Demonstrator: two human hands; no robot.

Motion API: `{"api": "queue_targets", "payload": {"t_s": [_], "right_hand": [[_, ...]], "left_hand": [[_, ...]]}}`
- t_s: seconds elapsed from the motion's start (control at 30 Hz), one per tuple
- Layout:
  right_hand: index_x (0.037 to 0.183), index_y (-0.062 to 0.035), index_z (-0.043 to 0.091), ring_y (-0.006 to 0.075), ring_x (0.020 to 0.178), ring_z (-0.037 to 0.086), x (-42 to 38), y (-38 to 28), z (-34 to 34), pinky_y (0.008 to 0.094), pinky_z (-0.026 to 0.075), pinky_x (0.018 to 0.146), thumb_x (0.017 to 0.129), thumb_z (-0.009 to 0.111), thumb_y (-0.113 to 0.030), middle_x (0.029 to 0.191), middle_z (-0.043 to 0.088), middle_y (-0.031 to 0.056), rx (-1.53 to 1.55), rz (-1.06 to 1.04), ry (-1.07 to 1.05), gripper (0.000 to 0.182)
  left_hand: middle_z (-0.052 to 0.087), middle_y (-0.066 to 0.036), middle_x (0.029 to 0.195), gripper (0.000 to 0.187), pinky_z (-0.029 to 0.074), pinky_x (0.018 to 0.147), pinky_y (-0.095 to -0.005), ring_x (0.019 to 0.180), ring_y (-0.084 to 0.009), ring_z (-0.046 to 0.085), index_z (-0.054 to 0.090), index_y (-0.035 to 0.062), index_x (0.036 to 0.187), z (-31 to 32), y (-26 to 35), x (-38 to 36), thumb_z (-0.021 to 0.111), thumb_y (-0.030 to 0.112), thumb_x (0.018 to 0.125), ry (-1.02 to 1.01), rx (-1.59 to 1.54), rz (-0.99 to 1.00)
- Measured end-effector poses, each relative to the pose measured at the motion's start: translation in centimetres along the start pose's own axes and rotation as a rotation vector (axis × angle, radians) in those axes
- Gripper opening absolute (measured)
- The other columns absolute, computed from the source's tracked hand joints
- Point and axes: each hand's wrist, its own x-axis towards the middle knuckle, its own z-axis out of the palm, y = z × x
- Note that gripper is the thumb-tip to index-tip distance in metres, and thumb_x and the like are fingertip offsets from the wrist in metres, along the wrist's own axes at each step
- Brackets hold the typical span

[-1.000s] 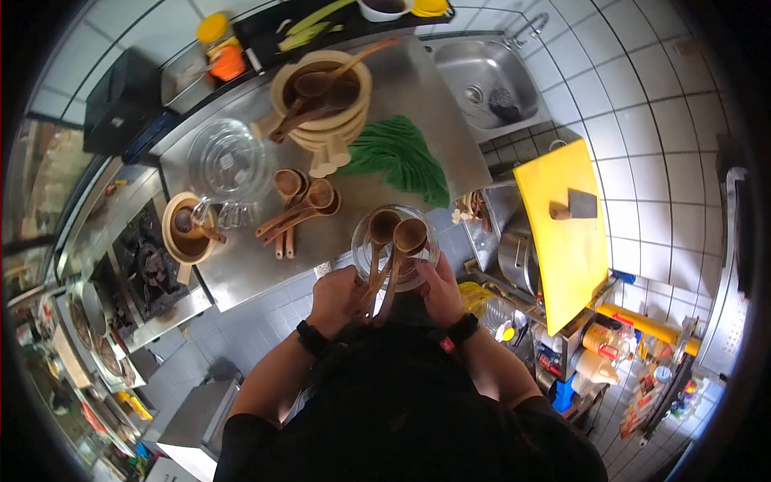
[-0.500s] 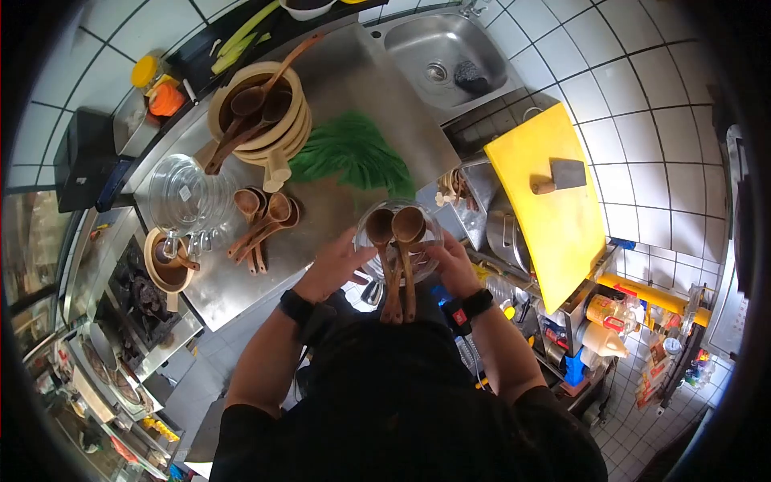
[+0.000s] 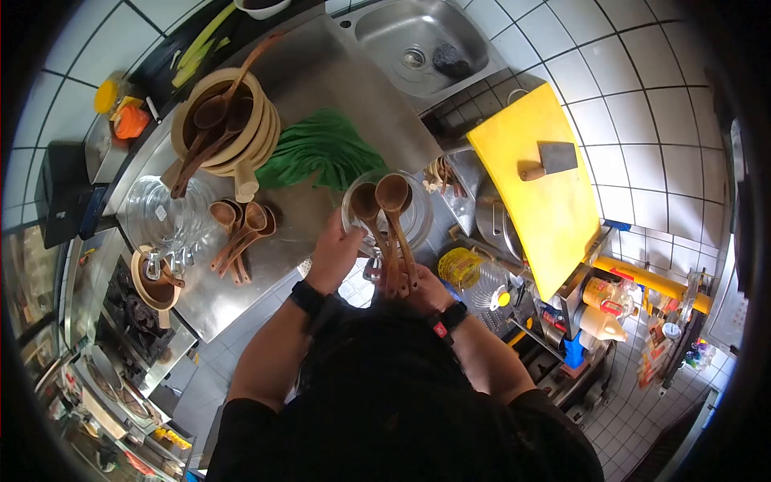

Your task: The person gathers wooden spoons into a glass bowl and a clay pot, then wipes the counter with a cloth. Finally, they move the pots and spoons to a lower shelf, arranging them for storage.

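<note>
A clear glass pot (image 3: 421,225) is in front of my body, past the front edge of the steel counter. Wooden ladles (image 3: 393,194) rest in it, bowls up, with their long handles leaning over the near rim toward me. My left hand (image 3: 336,254) grips the pot's left side. Lower down, my right hand (image 3: 427,292) closes round the ladle handles; some fingers are hidden. Left of the pot on the counter lies a cluster of wooden ladles (image 3: 255,218). Behind that, stacked cream pots (image 3: 261,140) hold more ladles.
Stacked glass pots (image 3: 165,213) and a cream pot (image 3: 152,293) stand at left. A green cloth or bag (image 3: 321,153) lies on the counter (image 3: 321,72). A sink (image 3: 422,36) is behind; a cleaver (image 3: 554,159) lies on a yellow cutting board (image 3: 534,217) at right.
My right hand has left the glass pot's right side and moved down to the ladle handles. My left hand stays on the pot. The view has shifted slightly.
</note>
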Motion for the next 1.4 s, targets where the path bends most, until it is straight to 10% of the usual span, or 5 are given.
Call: {"api": "queue_targets", "payload": {"t_s": [0.57, 0.77, 0.83, 0.97, 1.4], "right_hand": [[0.121, 0.0037, 0.057, 0.0145, 0.084, 0.061, 0.9, 0.3, 1.2, 0.0305, 0.052, 0.079, 0.097, 0.063, -0.026, 0.095, 0.062, 0.0064, -0.256, -0.109, 0.291, 0.039], [0.117, -0.0028, 0.059, 0.0160, 0.088, 0.059, -0.1, 2.0, -2.0, 0.0329, 0.049, 0.079, 0.097, 0.063, -0.022, 0.098, 0.062, 0.0044, 0.047, -0.183, 0.403, 0.028], [0.115, -0.0048, 0.060, 0.0165, 0.089, 0.060, -0.4, 2.0, -3.7, 0.0328, 0.049, 0.079, 0.096, 0.067, -0.027, 0.099, 0.062, 0.0044, 0.057, -0.242, 0.418, 0.030], [0.110, -0.0040, 0.061, 0.0169, 0.086, 0.061, 0.0, 1.8, -6.7, 0.0319, 0.051, 0.076, 0.094, 0.068, -0.023, 0.095, 0.063, 0.0060, 0.115, -0.351, 0.585, 0.025], [0.103, -0.0062, 0.065, 0.0138, 0.090, 0.062, 7.8, -0.8, -21.9, 0.0272, 0.052, 0.078, 0.091, 0.072, -0.021, 0.098, 0.065, 0.0029, 0.285, -0.515, 0.633, 0.020]], "left_hand": [[0.068, -0.020, 0.094, 0.052, 0.055, 0.062, -0.0363, 0.072, -0.0251, 0.069, 0.044, -0.0007, 0.137, 3.7, -0.7, 3.5, 0.054, 0.013, 0.088, -0.017, 0.239, 0.113], [0.066, -0.017, 0.104, 0.056, 0.054, 0.080, -0.0405, 0.089, -0.0267, 0.067, 0.043, 0.0001, 0.140, 4.3, 0.3, 3.5, 0.063, 0.023, 0.092, -0.073, 0.585, -0.026], [0.067, -0.018, 0.104, 0.061, 0.054, 0.080, -0.0417, 0.089, -0.0345, 0.067, 0.045, -0.0020, 0.139, 2.6, -0.2, 3.8, 0.066, 0.029, 0.091, 0.108, 0.925, 0.559], [0.051, -0.023, 0.136, 0.061, 0.040, 0.104, -0.0550, 0.127, -0.0423, 0.048, 0.050, 0.0006, 0.135, -1.8, 0.2, 4.1, 0.069, 0.028, 0.084, 0.175, 1.426, 0.716], [0.032, -0.028, 0.150, 0.072, 0.026, 0.113, -0.0654, 0.139, -0.0501, 0.029, 0.046, -0.0010, 0.139, -5.0, -1.6, 7.1, 0.067, 0.039, 0.082, 0.107, 1.559, 0.583]]}}
